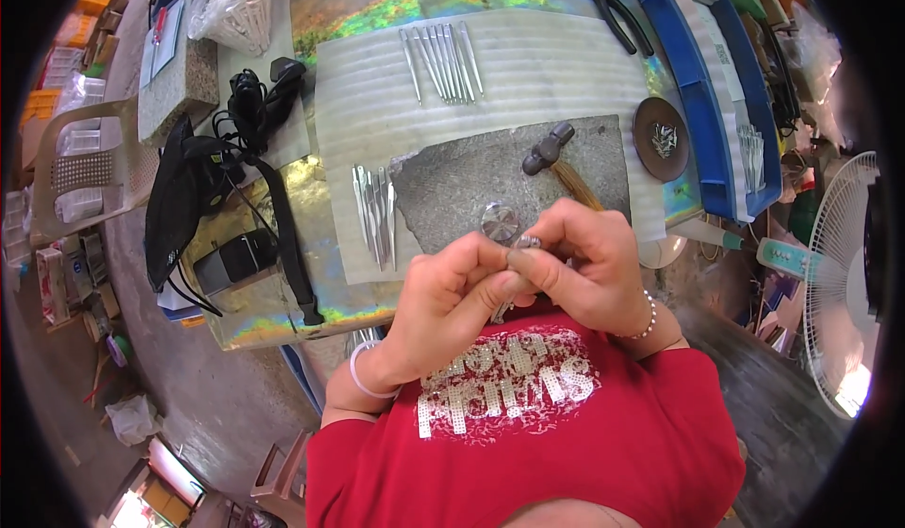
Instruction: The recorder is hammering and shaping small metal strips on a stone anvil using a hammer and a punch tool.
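Note:
My left hand (462, 288) and my right hand (584, 264) meet above the near edge of a grey stone slab (434, 184), both closed in a pinch. A small shiny metal part (529, 242) shows between the fingertips; the fingers cover most of it. Some thin metal also peeks out beneath the hands. Just beyond them, a round metal disc (500, 220) rests on the slab. A hammer (550, 148) with a wooden handle lies behind my right hand. To the left of the slab is a group of slim metal pieces (375, 215).
More slim metal pieces (443, 64) lie on the white foam sheet (353, 104). At right are a brown dish (650, 165) of small metal pins, pliers (613, 14) and a blue tray (693, 94). Black straps and a bag (193, 189) occupy the left; a fan (839, 273) stands right.

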Demonstrator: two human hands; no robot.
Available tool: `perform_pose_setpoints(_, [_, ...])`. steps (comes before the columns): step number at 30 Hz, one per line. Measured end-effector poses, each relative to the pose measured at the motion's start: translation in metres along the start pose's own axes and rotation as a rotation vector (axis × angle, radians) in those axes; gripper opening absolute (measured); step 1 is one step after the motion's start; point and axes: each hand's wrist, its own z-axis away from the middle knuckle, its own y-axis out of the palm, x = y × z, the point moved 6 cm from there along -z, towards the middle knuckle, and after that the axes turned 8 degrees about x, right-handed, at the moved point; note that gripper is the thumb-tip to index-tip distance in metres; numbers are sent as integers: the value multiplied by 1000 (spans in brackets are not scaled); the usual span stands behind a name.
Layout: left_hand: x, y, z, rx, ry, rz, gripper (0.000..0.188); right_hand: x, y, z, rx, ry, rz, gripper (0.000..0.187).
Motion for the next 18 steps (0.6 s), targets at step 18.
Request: perform_pose_setpoints(18, [3, -12, -10, 139, -308, 112, 18, -46, 7, -12, -57, 320, -625, 17])
